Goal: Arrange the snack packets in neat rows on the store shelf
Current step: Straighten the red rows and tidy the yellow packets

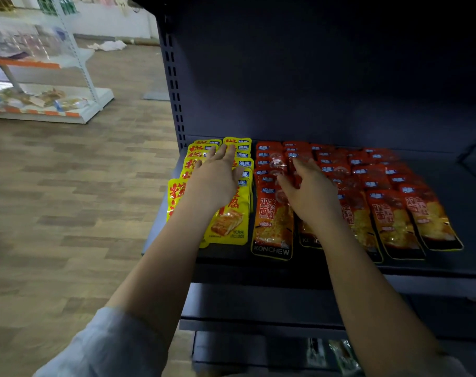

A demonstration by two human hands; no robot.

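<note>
Both hands reach onto the dark shelf [446, 170] from the head camera's view. Left hand [217, 178] lies flat with straight fingers on the yellow snack packets [231, 224], grasping nothing. Right hand [310, 191] hovers or rests over the red snack packets [394, 221] with fingers spread and slightly bent; whether it touches them I cannot tell, and it holds nothing visible.

Yellow packets sit at the shelf's left end, close to the slotted upright [174, 85], in two overlapping rows running front to back. Red packets fill the middle in several overlapping rows, just beside the yellow ones, their front ends near the shelf's front edge. Bare shelf lies open to the right of the red rows. Left of the unit is open wooden floor [68, 200], with a white shelving rack [76, 77] well apart.
</note>
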